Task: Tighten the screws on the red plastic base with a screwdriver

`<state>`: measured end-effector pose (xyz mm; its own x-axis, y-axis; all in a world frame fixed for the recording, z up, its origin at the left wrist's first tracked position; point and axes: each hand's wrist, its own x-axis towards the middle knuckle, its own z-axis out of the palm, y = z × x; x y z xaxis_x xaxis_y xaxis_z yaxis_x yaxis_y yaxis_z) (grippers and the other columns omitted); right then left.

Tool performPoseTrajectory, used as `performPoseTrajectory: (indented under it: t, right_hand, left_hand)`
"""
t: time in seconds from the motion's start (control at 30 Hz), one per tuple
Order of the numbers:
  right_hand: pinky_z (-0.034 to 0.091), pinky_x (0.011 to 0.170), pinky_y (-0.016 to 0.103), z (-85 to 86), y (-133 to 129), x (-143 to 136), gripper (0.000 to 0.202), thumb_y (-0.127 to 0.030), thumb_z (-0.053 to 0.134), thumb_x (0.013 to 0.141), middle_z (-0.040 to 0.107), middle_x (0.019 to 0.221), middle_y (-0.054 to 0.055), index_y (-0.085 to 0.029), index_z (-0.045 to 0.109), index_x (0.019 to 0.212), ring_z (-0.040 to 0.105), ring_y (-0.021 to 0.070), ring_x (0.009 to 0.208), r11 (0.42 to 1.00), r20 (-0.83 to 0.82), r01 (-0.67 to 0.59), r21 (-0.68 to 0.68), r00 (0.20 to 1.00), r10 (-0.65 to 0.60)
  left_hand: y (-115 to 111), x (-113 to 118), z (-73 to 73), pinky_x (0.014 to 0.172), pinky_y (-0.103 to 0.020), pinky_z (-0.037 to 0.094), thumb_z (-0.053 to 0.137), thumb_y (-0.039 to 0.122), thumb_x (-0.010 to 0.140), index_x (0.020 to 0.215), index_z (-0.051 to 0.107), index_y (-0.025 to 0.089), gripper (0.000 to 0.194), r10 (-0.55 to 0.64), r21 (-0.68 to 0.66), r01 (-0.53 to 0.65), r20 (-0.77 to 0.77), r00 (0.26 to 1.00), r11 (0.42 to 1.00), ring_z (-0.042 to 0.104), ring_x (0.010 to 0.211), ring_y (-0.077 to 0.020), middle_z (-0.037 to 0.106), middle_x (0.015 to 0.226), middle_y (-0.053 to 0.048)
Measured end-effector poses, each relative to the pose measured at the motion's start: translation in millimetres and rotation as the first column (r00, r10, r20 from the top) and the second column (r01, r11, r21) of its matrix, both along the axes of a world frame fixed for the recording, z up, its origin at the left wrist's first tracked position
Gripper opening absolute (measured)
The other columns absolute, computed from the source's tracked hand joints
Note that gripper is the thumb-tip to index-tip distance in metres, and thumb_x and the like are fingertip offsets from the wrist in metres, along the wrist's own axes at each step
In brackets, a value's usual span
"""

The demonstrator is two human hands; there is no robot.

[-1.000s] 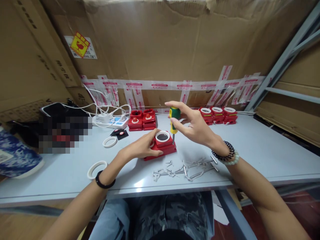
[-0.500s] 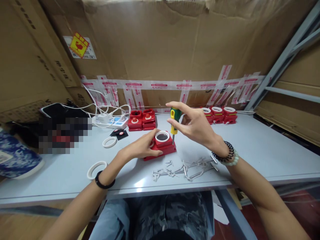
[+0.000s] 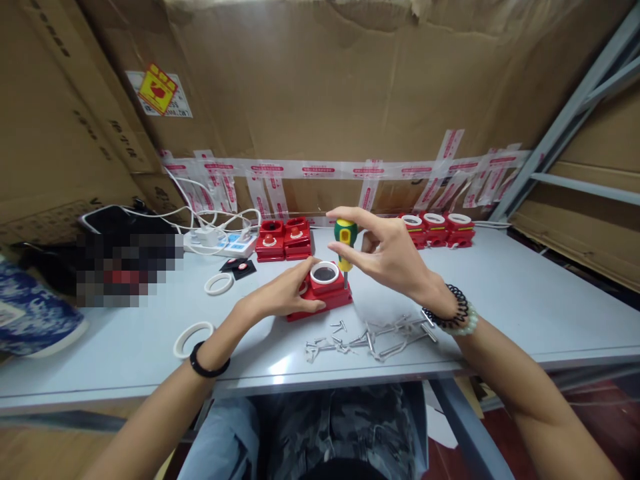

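Observation:
My left hand [image 3: 290,288] is closed around the left end of a red housing [image 3: 330,299] lying on the table, thumb along its near side. On top of the housing sits a white ring [image 3: 336,272] around a dark round window. My right hand [image 3: 385,247] has thumb and index finger on the green and yellow handle of a screwdriver [image 3: 345,235]. The screwdriver stands upright, its shaft down at the right end of the housing; the tip's exact seat is too small to make out. Loose screws and metal pins [image 3: 370,340] lie just in front of the housing.
Two red housings [image 3: 284,248] stand behind, beside a white power strip [image 3: 240,248] with cables. Several more with white rings [image 3: 435,230] are at the back right. Loose white rings [image 3: 219,284] and black pieces [image 3: 244,268] lie left. Cardboard [image 3: 325,87] backs the table.
The screwdriver handle has turned, so its yellow patch faces differently. My right thumb and fingers have shifted slightly left with it. My left hand and the red housing stay put.

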<state>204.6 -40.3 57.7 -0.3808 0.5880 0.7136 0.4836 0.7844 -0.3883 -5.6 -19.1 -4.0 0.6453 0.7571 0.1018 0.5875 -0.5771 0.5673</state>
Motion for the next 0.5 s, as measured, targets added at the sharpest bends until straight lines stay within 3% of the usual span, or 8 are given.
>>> performPoseTrajectory:
  t: [0.1,0.17,0.27,0.33,0.37,0.5]
  right_hand:
    - [0.041,0.058,0.026,-5.7,1,-6,0.025,-0.037,0.063,0.083,0.061,0.077,0.001,-0.016,0.064,0.098,0.05,0.0114,0.063,0.975,-0.036,0.177,0.133,0.984,-0.174]
    - [0.042,0.061,0.027,-6.9,2,-4,0.023,-0.035,0.059,0.085,0.061,0.082,0.002,-0.017,0.063,0.099,0.052,0.0131,0.069,0.969,-0.047,0.203,0.137,0.979,-0.199]
    - [0.046,0.067,0.028,-3.7,3,4,0.027,-0.031,0.05,0.091,0.062,0.095,0.003,-0.02,0.056,0.115,0.055,0.0139,0.077,1.0,-0.034,0.008,0.012,0.999,-0.007]
    - [0.047,0.067,0.027,-1.6,4,7,0.031,-0.03,0.046,0.093,0.062,0.091,0.002,-0.021,0.052,0.122,0.057,0.0124,0.074,0.989,-0.023,-0.13,-0.071,0.991,0.129]
    - [0.047,0.065,0.026,-1.6,6,7,0.032,-0.031,0.046,0.094,0.062,0.086,0.0,-0.02,0.052,0.123,0.056,0.0115,0.069,0.988,-0.019,-0.139,-0.073,0.99,0.138]
    - [0.041,0.058,0.025,-8.2,12,-2,0.027,-0.036,0.055,0.09,0.058,0.068,-0.003,-0.017,0.061,0.108,0.05,0.0099,0.057,0.978,-0.061,0.129,0.161,0.991,-0.121]
  left_hand:
    - [0,1,0.1,0.072,-0.031,0.045,0.067,0.042,0.074,0.121,0.043,0.02,0.057,0.013,0.008,-0.013,-0.019,1.0,1.0,0.056,0.081,-0.02,0.06,0.104,-0.005]
    - [0,1,-0.3,0.074,-0.031,0.045,0.067,0.043,0.073,0.122,0.042,0.02,0.059,0.016,0.016,-0.016,-0.016,1.0,1.0,0.057,0.085,-0.0209,0.059,0.108,-0.006]
    - [0,0,-0.3,0.079,-0.032,0.045,0.068,0.042,0.074,0.123,0.041,0.021,0.06,-0.002,0.004,0.002,-0.003,1.0,1.0,0.057,0.093,-0.0231,0.059,0.113,-0.007]
    - [0,0,0.3,0.08,-0.032,0.045,0.068,0.041,0.074,0.124,0.04,0.021,0.06,-0.005,-0.007,0.005,-0.005,1.0,1.0,0.057,0.096,-0.0237,0.059,0.115,-0.007]
    - [0,0,0.7,0.08,-0.033,0.045,0.068,0.041,0.074,0.123,0.04,0.021,0.06,-0.004,-0.01,0.004,-0.008,1.0,1.0,0.058,0.096,-0.0237,0.059,0.115,-0.007]
    - [-1,1,2.1,0.082,-0.033,0.046,0.068,0.04,0.074,0.122,0.041,0.021,0.058,-0.001,-0.017,0.001,0.0,1.0,1.0,0.058,0.095,-0.0231,0.059,0.115,-0.007]
